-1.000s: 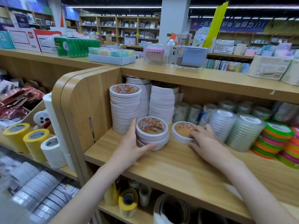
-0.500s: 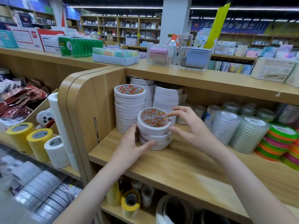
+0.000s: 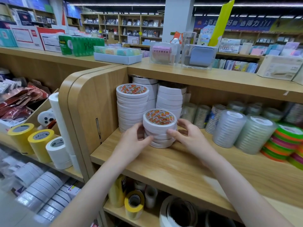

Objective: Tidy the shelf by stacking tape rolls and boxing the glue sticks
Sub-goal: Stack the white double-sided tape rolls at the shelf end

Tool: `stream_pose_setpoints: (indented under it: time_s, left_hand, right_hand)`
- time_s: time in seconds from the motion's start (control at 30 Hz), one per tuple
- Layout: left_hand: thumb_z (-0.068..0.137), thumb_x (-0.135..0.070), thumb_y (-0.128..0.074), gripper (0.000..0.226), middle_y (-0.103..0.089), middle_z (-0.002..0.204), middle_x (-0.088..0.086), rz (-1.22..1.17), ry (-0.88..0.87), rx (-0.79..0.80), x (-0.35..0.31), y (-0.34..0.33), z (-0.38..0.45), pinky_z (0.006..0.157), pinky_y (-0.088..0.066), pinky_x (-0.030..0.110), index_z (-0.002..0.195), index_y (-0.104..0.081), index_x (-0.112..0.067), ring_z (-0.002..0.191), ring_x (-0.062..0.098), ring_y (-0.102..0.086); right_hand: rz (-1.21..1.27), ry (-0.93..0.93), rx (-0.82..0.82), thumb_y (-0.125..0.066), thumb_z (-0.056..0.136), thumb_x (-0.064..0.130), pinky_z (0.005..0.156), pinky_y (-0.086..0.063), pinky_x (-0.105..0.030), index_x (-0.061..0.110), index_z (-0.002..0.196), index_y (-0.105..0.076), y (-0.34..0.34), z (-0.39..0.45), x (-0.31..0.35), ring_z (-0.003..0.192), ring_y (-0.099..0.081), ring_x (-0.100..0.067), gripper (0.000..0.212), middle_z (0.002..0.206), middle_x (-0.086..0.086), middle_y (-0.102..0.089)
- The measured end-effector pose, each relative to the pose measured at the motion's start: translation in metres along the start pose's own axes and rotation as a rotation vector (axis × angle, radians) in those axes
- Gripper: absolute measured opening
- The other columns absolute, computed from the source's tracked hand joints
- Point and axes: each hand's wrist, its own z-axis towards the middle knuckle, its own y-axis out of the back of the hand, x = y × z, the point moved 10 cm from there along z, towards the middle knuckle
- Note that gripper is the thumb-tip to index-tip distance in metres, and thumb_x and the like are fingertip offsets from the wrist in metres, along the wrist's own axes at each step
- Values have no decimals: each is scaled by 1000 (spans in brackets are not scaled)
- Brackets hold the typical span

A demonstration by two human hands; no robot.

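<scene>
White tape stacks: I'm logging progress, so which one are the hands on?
The short front stack, gripped by the left hand and right hand; the taller stacks behind stand untouched.

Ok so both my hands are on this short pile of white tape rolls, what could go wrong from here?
1. The short stack looks uneven, its lower rolls offset from the top one; squeezing between the left hand and right hand could push rolls out sideways.
2. The tall stack stands close behind on the left; sliding the pile back may knock it.
3. The clear tape stacks sit near the right hand, so a wide wrist movement might topple them.
</scene>
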Motion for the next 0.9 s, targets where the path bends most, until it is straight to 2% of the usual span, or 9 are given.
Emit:
stream_pose_setpoints:
  time_s: [0.07, 0.13, 0.27, 0.33, 0.4, 0.47, 0.53, 0.7, 0.9]
  left_hand:
    - [82, -3, -65, 52, -59, 120, 0, -67, -22, -83, -2, -2, -13, 81, -45, 7, 131, -46, -11, 100, -1, -58]
    - [84, -6, -62, 64, -49, 135, 3, -36, -65, -91, -6, -15, -20, 97, -44, 21, 141, -34, -10, 119, 8, -50]
    - [77, -28, -57, 79, -35, 148, 4, -53, -37, -59, -1, -22, -7, 110, -32, 41, 146, -24, -11, 135, 14, -36]
    - [73, -32, -54, 78, -41, 144, -1, -117, -12, -69, 5, -17, -7, 110, -32, 41, 144, -31, -13, 132, 13, -40]
    - [83, -11, -56, 60, -46, 131, -10, -126, 3, -89, 7, -10, -11, 108, -35, 33, 140, -38, -12, 125, 9, -46]
    - [87, 3, -52, 55, -45, 119, -14, -104, 12, -104, 10, -7, -12, 100, -37, 22, 139, -40, -9, 115, 4, -49]
    - [86, 5, -51, 54, -48, 115, -13, -48, -23, -92, 6, -7, -11, 98, -39, 20, 138, -42, -9, 110, 2, -51]
    - [82, -9, -68, 40, -66, 105, -1, -32, -17, -161, 3, 1, -1, 91, -50, 30, 121, -59, -8, 96, 12, -64]
    - [78, -10, -73, 25, -69, 89, -1, -42, -2, -227, 10, 12, 5, 71, -46, 4, 102, -68, -8, 75, -3, -62]
  right_hand:
    - [110, -15, 17, -64, 84, 29, 99, -40, -24, 19, 126, -46, -6, 0, -3, 115, -51, -7, 47, 132, -2, -51]
    - [186, -17, 48, -57, 89, 22, 100, -39, -22, 28, 117, -47, -15, 0, -2, 110, -53, -1, 30, 129, 2, -55]
    - [227, 1, 88, -48, 95, 21, 109, -30, -24, 17, 140, -29, -24, 3, 1, 123, -44, -2, 49, 136, 7, -47]
    - [221, 17, 113, -46, 96, 20, 110, -27, -22, 16, 144, -23, -25, 2, 3, 126, -40, 0, 54, 140, 8, -42]
    - [231, 6, 101, -46, 96, 15, 108, -29, -18, 14, 141, -26, -21, 0, -2, 123, -41, 5, 49, 138, 12, -42]
    - [246, -8, 74, -46, 94, 3, 94, -36, -6, 18, 126, -34, -16, -2, -6, 106, -47, 17, 37, 121, 20, -48]
    - [216, 21, 69, -53, 88, -6, 83, -39, -1, 23, 121, -30, -18, -2, -5, 91, -50, 22, 50, 108, 24, -47]
    - [166, 33, -63, -71, 74, -3, 80, -45, -5, 17, 125, -42, -8, -1, -4, 88, -55, 12, 63, 106, 13, -52]
    - [135, -18, -93, -76, 72, 8, 77, -45, -4, 7, 131, -43, -5, -1, -9, 89, -61, 3, 68, 114, -3, -63]
